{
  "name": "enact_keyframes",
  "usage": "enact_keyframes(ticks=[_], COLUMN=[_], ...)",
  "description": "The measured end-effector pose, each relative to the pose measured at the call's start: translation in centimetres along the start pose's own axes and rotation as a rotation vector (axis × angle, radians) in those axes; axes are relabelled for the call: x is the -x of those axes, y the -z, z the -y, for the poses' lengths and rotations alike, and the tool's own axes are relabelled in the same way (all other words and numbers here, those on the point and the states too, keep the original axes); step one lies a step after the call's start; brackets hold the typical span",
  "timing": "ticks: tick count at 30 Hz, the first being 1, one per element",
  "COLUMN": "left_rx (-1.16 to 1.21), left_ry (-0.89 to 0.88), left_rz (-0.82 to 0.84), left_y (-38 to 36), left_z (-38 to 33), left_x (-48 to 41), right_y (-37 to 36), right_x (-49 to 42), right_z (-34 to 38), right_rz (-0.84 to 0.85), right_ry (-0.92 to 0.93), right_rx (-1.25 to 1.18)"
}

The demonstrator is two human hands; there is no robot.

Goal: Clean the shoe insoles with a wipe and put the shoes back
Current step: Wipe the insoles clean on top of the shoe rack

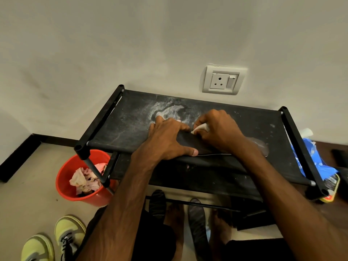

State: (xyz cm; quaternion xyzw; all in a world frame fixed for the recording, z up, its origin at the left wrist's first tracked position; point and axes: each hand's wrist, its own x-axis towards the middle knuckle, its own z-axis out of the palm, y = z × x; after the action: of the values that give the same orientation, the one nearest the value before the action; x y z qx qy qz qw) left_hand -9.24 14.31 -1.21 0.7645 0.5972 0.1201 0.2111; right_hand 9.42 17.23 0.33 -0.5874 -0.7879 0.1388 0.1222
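- Step in hand: wiping an insole point(188, 143) that lies flat on the top shelf of the black shoe rack point(122, 125), near its front edge. Heel end sticks out to the R, past the R wrist.
- L hand point(169, 136): palm down, fingers fairly straight and spread, thumb along the front edge. It presses the insole to the fabric and grips nothing.
- R hand point(216, 129): fingers curled tight round a bunched white wipe point(201, 128), whose tip is down on the insole just beside the L fingertips.
- Both forearms reach fwd & down over the rack, wrists low.
- 2 more dark insoles point(157, 204) lie on the floor by the bare feet; can't tell if they're cleaned.
- Yellow-green sneakers point(69, 232) wait on the floor, bottom L, so put-back isn't done yet.
- Next, prob.: run the wipe along the length toward the heel w/ the L hand pinning, then bin it in the red bucket point(62, 172), which has used wipes in it already.
- Blue wipe pack point(316, 159) at the R end of the rack for a fresh one.
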Motion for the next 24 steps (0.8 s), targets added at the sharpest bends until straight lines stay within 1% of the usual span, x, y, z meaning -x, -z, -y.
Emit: enact_keyframes(ticks=[4, 7, 14, 16, 19, 20, 22, 24], left_rx=[0.003, 0.009, 0.058, 0.094, 0.148, 0.16, 0.16, 0.161], left_ry=[0.017, 0.021, 0.016, 0.001, 0.015, 0.019, 0.014, 0.006], left_rz=[0.008, 0.006, 0.034, 0.054, 0.101, 0.112, 0.125, 0.127], left_y=[0.0, 0.1, 0.6, 1.0, 1.7, 1.8, 1.9, 2.0], left_z=[0.0, -0.1, -0.1, 0.3, 1.1, 1.2, 1.3, 1.2], left_x=[0.0, 0.0, 0.6, 0.8, 1.0, 1.0, 1.1, 1.1], right_y=[1.3, 2.3, 3.7, 4.0, 3.8, 3.8, 3.7, 3.7], right_x=[0.8, 1.6, 2.5, 2.8, 2.8, 2.7, 2.6, 2.7], right_z=[0.1, 0.1, -0.5, -0.9, -1.3, -1.3, -1.2, -1.1], right_rz=[0.178, 0.321, 0.441, 0.421, 0.209, 0.166, 0.167, 0.225], right_ry=[0.103, 0.132, 0.146, 0.142, 0.114, 0.099, 0.09, 0.108], right_rx=[-0.052, -0.089, -0.119, -0.152, -0.201, -0.211, -0.214, -0.182])
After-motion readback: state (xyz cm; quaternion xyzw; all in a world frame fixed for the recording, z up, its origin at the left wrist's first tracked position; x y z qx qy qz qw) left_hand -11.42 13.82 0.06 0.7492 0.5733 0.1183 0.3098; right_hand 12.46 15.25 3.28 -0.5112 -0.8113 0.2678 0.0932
